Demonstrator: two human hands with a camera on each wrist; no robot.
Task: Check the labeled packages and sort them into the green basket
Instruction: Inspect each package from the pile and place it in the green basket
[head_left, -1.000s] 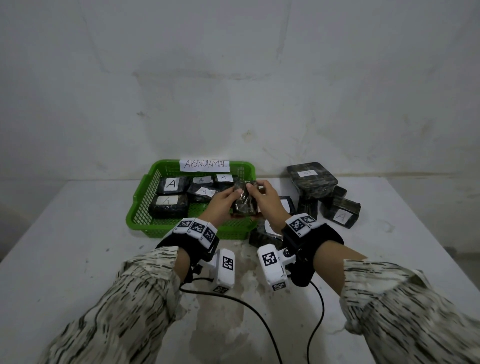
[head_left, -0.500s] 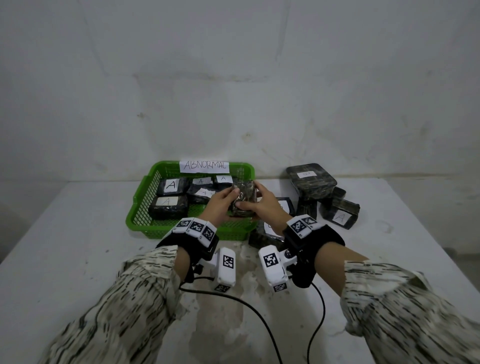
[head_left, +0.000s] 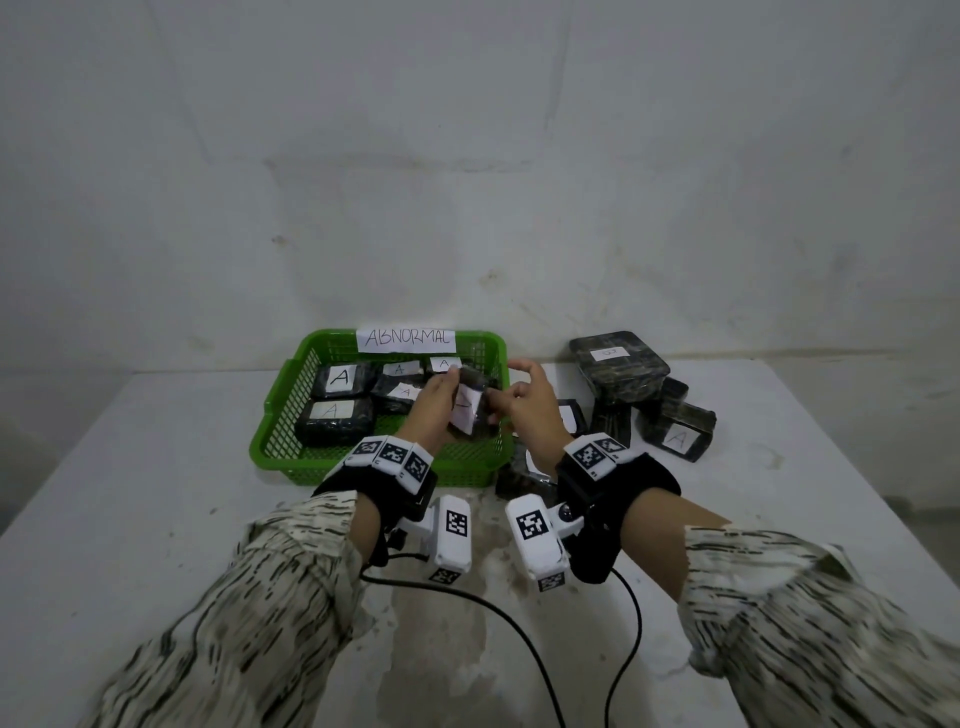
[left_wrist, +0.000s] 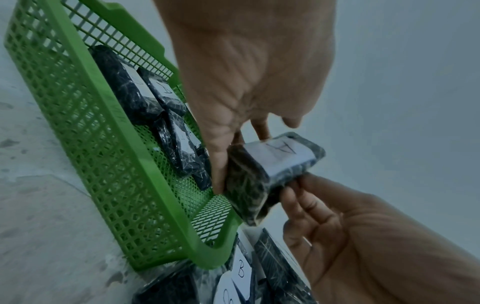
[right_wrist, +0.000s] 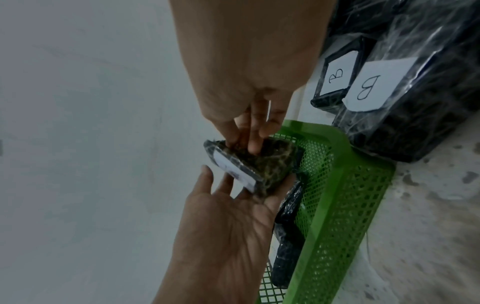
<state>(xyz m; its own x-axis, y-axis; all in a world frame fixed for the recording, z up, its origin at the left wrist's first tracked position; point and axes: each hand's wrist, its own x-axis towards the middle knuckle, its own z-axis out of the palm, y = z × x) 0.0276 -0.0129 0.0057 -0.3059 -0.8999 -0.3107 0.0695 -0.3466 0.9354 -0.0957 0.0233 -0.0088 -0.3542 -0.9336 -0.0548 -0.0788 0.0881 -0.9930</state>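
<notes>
My left hand (head_left: 439, 400) holds a small dark wrapped package (head_left: 467, 413) over the right end of the green basket (head_left: 363, 470). Its white label faces me. In the left wrist view the label on the package (left_wrist: 272, 164) reads A, and the left hand (left_wrist: 246, 82) pinches it between thumb and fingers. My right hand (head_left: 524, 410) is just right of it with fingers spread and index lifted. Its fingertips (right_wrist: 253, 144) still touch the dark side of the package (right_wrist: 246, 170), which lies on the left hand (right_wrist: 228, 226).
The basket (left_wrist: 103, 144) carries a paper sign reading ABNORMAL (head_left: 406, 339) and holds several A-labelled packages (head_left: 337, 384). Right of it lies a pile: a large package (head_left: 618, 369), an A-labelled one (head_left: 675, 436), B-labelled ones (right_wrist: 369, 86). Cables (head_left: 519, 639) trail over the white table (head_left: 130, 519).
The package has been turned so its label faces me and has shifted left over the basket. The right hand's fingers have loosened and spread; the left hand now carries it.
</notes>
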